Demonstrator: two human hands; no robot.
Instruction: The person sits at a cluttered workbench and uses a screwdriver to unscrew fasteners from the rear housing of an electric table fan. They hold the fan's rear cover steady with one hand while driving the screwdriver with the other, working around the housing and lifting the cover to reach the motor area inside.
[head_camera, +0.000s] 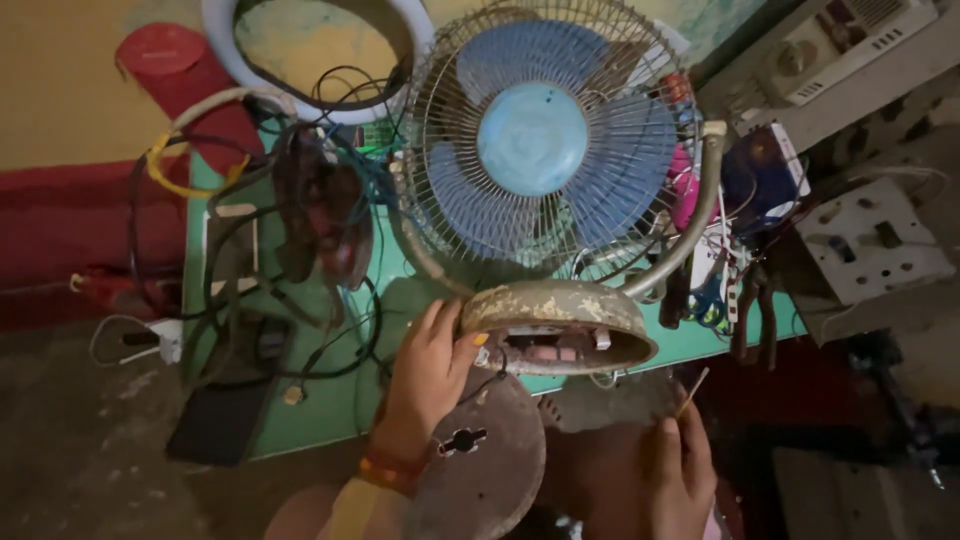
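A blue-bladed table fan (545, 140) in a wire cage stands tipped on the green table (320, 400), its round worn base (560, 320) facing me with the underside open. My left hand (425, 375) rests against the left rim of that base. A round rusty base cover (480, 460) lies below it, near my left wrist. My right hand (680, 470) is lower right, pinching a thin yellowish stick-like tool (692, 392) that points up toward the base.
Tangled black and yellow cables (250, 250) cover the table's left half, with a dark flat device (215, 420) at its front corner. Pliers and scissors (720, 300) lie at right beside a white switchboard (870, 240). A red cylinder (180, 70) stands behind.
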